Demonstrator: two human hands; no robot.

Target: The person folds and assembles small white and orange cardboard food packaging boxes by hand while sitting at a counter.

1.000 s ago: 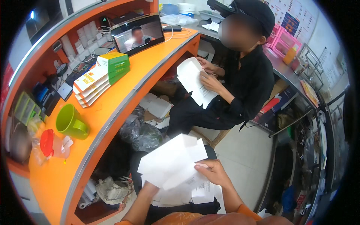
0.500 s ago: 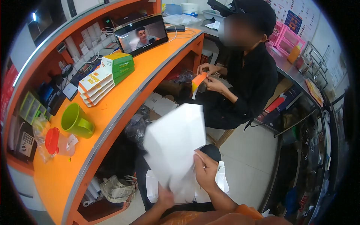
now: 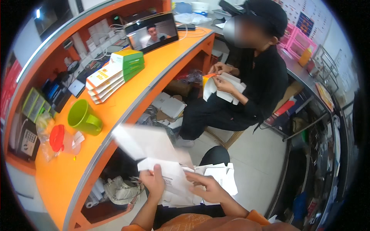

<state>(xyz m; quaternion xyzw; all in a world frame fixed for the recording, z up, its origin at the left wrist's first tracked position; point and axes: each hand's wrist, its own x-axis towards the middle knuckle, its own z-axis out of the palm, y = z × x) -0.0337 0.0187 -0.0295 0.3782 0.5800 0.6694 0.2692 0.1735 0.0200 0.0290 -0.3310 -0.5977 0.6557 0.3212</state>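
the left hand (image 3: pixel 153 181) is closed on a white paper (image 3: pixel 148 144) that sticks up above it, blurry. the right hand (image 3: pixel 206 187) has its fingers bent on the paper pile (image 3: pixel 216 179) in the lap. past them sits a green cup (image 3: pixel 83 118) on the orange counter (image 3: pixel 127 96).

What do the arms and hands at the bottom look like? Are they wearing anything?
The left hand and right hand are bare: no gloves, and no rings or watch that I can see. The forearms are bare too. Orange sleeves show only at the bottom edge, part of an orange top.
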